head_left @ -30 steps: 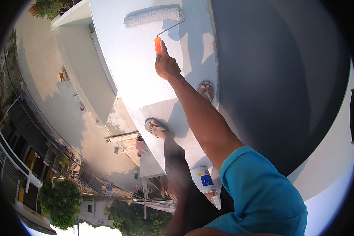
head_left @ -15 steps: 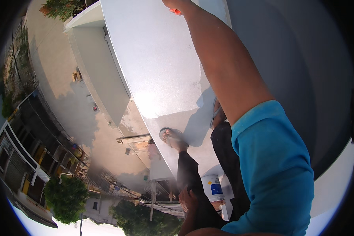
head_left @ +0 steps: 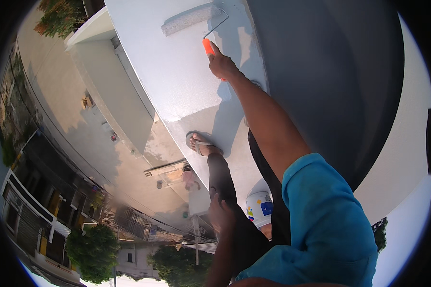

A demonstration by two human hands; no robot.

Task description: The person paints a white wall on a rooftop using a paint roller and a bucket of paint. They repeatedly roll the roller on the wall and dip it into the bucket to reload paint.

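Observation:
My right hand (head_left: 221, 65) is closed round the orange handle of a paint roller (head_left: 189, 19). The roller's pale, fluffy sleeve lies on the white-coated part of a narrow ledge (head_left: 153, 71), and its bent wire frame reaches back to the handle. Resting against my dark-trousered left leg, my left hand (head_left: 221, 216) holds nothing, its fingers loosely apart. My left foot (head_left: 198, 145), in a flip-flop, stands on the bare grey part of the ledge, just short of the wet coating's edge. My right foot is mostly hidden behind my right forearm.
A white bucket (head_left: 259, 210) with a blue patch stands behind my legs on the ledge. A dark grey wall (head_left: 321, 91) rises along the right side. Past the ledge's left edge, the ground (head_left: 96, 143) lies well below, with a low wall (head_left: 115, 86) and houses beyond.
My right hand has drawn back toward me, bringing the roller into view on the ledge. My left hand stays by my left leg. The whole view has shifted slightly.

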